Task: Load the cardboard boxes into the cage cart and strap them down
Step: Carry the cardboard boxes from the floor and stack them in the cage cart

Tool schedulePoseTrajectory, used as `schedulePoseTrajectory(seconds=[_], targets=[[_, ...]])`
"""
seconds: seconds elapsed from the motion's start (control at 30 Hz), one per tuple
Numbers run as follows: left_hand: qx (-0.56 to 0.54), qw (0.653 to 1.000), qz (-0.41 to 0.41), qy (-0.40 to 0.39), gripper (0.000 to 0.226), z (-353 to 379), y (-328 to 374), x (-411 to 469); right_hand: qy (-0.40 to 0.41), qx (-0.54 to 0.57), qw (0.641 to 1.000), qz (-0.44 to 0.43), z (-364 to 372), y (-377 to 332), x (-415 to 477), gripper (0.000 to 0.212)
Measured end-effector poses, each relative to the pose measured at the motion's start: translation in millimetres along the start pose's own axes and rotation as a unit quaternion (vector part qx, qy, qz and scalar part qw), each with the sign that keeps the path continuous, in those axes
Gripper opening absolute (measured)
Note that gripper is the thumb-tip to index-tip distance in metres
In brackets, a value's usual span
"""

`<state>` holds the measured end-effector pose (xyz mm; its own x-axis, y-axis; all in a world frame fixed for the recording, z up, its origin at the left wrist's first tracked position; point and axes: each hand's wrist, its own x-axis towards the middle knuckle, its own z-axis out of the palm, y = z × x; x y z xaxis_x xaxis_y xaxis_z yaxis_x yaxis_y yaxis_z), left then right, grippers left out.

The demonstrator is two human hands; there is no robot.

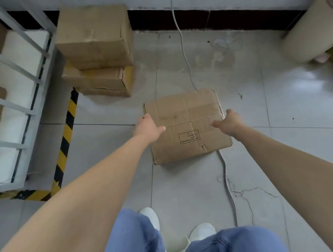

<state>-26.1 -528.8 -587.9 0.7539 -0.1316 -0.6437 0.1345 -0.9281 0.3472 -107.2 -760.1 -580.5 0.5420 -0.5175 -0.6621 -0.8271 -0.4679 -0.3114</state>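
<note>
A flat cardboard box (187, 124) with a printed label lies on the tiled floor in front of me. My left hand (147, 126) straddles its left edge with the thumb lying across the top. My right hand (230, 122) straddles its right edge the same way; the fingers of both hands are hidden down the sides. Two more cardboard boxes are stacked near the wall, the upper box (93, 34) on the lower box (98, 81). The cage cart (19, 66), with white metal bars, stands at the left, and brown cardboard shows inside it at the frame's edge.
A grey cable (226, 172) runs from the wall across the floor and under the flat box. Yellow-and-black hazard tape (65, 136) marks the floor beside the cart. A large beige roll (308, 29) stands at the back right. My white shoes (201, 231) are just below the box.
</note>
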Motion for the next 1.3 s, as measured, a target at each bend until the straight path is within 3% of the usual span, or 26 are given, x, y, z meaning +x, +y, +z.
schedulePoseTrajectory(seconds=[0.17, 0.3, 0.5, 0.67, 0.97, 1.17, 1.3], targets=[[-0.133, 0.987, -0.088, 0.008, 0.091, 46, -16, 58, 0.012, 0.058, 0.998, 0.011, 40, 24, 70, 0.079], [-0.276, 0.949, -0.154, 0.009, 0.107, 70, -22, 90, -0.001, 0.138, 0.99, 0.03, 54, 34, 101, 0.082], [-0.326, 0.927, -0.181, 0.041, 0.114, 54, -7, 69, 0.016, 0.216, 0.975, 0.047, 44, 22, 80, 0.101], [-0.326, 0.927, -0.179, 0.055, 0.105, -21, 18, 1, 0.035, 0.214, 0.975, 0.042, -16, -18, 1, 0.111], [-0.338, 0.926, -0.144, 0.091, 0.105, -223, 95, -187, 0.081, 0.197, 0.977, 0.009, -187, -117, -189, 0.098], [-0.366, 0.915, -0.1, 0.139, 0.109, -351, 138, -312, 0.11, 0.225, 0.967, -0.047, -295, -186, -314, 0.1], [-0.393, 0.897, -0.06, 0.193, 0.113, -423, 153, -383, 0.103, 0.253, 0.954, -0.124, -353, -231, -369, 0.113]])
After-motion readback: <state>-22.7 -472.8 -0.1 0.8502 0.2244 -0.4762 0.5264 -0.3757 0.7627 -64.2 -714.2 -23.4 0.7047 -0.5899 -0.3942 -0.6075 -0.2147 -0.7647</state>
